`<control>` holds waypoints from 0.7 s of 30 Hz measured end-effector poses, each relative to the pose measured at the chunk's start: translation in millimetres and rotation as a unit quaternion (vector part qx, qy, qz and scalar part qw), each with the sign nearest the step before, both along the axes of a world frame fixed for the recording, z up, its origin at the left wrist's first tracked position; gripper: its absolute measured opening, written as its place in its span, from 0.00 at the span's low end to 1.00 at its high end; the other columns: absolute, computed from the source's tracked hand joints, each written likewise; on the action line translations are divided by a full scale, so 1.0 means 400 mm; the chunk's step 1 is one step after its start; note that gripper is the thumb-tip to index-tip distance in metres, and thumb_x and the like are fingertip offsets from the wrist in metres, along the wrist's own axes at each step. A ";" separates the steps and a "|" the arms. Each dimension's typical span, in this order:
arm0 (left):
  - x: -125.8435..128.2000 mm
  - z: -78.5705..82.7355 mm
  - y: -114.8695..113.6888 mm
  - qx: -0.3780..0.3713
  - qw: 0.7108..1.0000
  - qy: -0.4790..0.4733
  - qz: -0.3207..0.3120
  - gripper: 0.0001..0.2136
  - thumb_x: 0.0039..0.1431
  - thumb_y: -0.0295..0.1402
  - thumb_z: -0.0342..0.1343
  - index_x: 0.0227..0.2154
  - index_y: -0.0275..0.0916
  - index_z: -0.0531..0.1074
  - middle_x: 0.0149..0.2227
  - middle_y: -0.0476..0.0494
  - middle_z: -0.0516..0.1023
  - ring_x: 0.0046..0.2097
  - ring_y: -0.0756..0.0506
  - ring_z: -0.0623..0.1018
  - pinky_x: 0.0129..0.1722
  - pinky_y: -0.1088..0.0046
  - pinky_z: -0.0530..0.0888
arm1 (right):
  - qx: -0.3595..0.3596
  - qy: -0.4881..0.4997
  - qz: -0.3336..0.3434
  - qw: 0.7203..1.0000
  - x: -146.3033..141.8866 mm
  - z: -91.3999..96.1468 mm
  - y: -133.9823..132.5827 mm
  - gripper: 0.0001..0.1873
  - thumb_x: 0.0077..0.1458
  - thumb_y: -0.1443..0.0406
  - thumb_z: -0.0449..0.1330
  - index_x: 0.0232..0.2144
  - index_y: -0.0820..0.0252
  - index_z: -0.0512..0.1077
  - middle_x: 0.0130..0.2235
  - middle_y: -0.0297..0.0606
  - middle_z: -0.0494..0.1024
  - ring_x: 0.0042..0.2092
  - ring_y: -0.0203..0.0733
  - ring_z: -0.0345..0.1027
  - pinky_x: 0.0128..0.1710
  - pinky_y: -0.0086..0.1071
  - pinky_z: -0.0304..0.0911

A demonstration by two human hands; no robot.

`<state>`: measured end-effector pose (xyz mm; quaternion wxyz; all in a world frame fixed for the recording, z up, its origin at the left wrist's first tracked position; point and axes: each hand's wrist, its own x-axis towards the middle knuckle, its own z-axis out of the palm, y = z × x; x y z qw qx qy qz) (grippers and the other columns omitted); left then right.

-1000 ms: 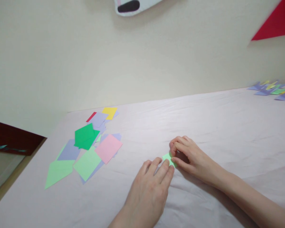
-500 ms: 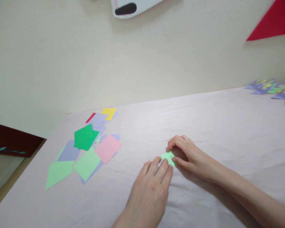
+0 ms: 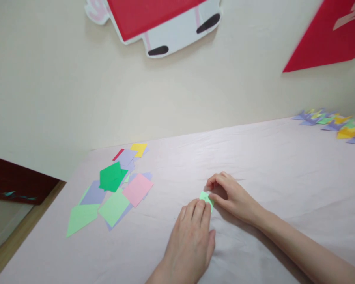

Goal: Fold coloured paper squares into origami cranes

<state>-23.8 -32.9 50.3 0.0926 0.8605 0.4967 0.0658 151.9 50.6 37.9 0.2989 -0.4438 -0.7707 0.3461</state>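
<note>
A small piece of light green paper (image 3: pixel 205 195) lies on the cloth-covered table, partly hidden under my fingers. My left hand (image 3: pixel 189 232) rests palm down, its outstretched fingers pressing the paper's near side and its thumb off to the right. From the right, my right hand (image 3: pixel 232 197) curls around the paper, thumb on its edge and index finger bent close to the far corner. Whether the paper is folded under the fingers I cannot make out.
At the left lie loose paper squares: pink (image 3: pixel 138 190), light green (image 3: pixel 114 207), dark green (image 3: pixel 111 177) and yellow (image 3: pixel 139 149). Several folded paper pieces (image 3: pixel 333 124) stand in rows at the far right. A wall (image 3: pixel 177 94) with red and white decorations borders the table's back.
The view has tilted up, showing more of the wall decorations. My left fingers have drawn together and cover more of the green paper, which looks turned; my right thumb stays at it.
</note>
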 end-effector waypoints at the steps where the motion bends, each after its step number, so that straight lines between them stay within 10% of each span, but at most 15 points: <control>1: 0.002 -0.002 -0.004 0.005 1.000 0.002 0.006 0.21 0.63 0.31 0.50 0.58 0.32 0.62 0.57 0.33 0.69 0.57 0.36 0.69 0.54 0.56 0.70 | 0.010 -0.017 0.001 1.000 -0.003 0.000 -0.002 0.09 0.50 0.72 0.56 0.35 0.57 0.67 0.36 0.38 0.73 0.41 0.46 0.64 0.43 0.40 0.60; 8: -0.009 -0.007 -0.001 0.005 1.000 -0.004 0.000 0.20 0.63 0.31 0.51 0.57 0.36 0.63 0.64 0.38 0.62 0.58 0.37 0.66 0.55 0.57 0.68 | 0.000 -0.081 0.041 0.996 0.006 0.010 -0.015 0.21 0.45 0.72 0.61 0.43 0.58 0.66 0.45 0.42 0.71 0.48 0.49 0.61 0.49 0.42 0.58; 21: -0.029 0.034 0.034 -0.026 0.998 -0.007 0.048 0.11 0.58 0.27 0.58 0.44 0.40 0.68 0.43 0.44 0.71 0.44 0.40 0.70 0.44 0.59 0.69 | 0.081 -0.073 0.100 0.989 0.009 0.020 -0.045 0.15 0.51 0.80 0.53 0.33 0.58 0.73 0.40 0.41 0.74 0.44 0.45 0.63 0.44 0.39 0.63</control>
